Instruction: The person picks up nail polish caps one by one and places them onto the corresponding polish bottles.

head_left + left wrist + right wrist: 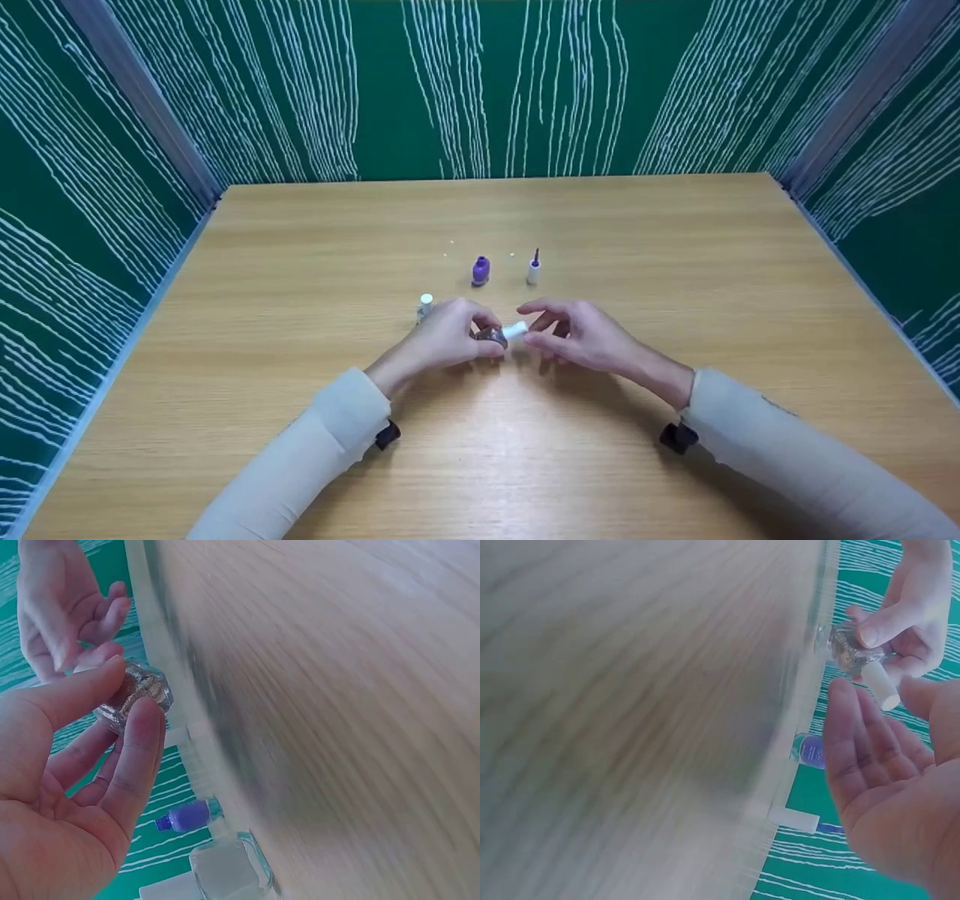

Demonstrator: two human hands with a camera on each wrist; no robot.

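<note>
My left hand (450, 336) pinches a nail polish bottle (136, 696) of dark silvery glitter between thumb and fingers. Tilted sideways above the table, the bottle points its white cap (881, 687) toward my right hand (589, 336). That hand is held beside the cap with its fingers loosely spread; the right wrist view shows a gap between fingers and thumb. Farther off stands an uncapped purple nail polish bottle (481, 271). To its right, a white cap (533, 273) stands with its purple-coated brush upward.
Just behind my left hand stands another nail polish bottle (231, 867), pale with a white cap, partly hidden in the head view. Small white specks lie near the purple bottle. The wooden table (300, 247) meets green walls (390, 90) with white streaks at its back and sides.
</note>
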